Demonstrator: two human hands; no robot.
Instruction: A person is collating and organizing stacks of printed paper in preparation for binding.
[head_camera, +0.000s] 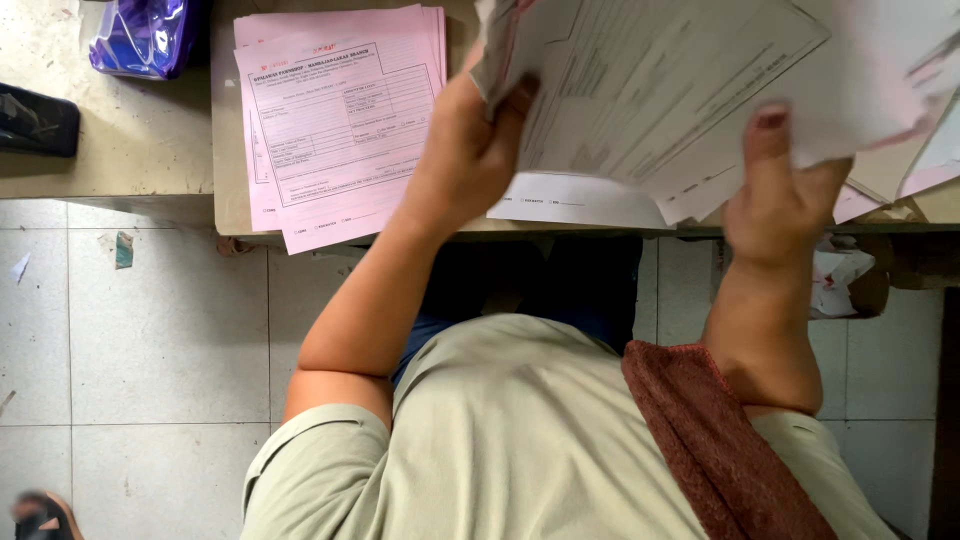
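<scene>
1. The left hand (470, 150) pinches the left edge of a sheaf of white forms (650, 90), thumb pressed on top; its other fingers lie under the paper and cannot be seen.
2. The right hand (785, 190) grips the sheaf's near edge, thumb flat on top and the other fingers hidden beneath.
3. The sheaf is lifted above the desk (225, 160), and its far and right parts run out of view.
4. Pink and white sheets (925, 165) poke out at the far right, partly covered, so their number cannot be told.
5. A stack of pink forms (335, 120) lies flat on the desk, left of the left hand, its near corner overhanging the desk edge.
6. A purple plastic bag (140, 35) sits far left, cut off at the top.
7. A black object (35, 120) at the left edge is too cropped to identify.
8. A reddish-brown cloth (720, 440) hangs over the person's right shoulder.
9. Crumpled paper (835, 275) lies under the desk, half hidden by the right forearm.
</scene>
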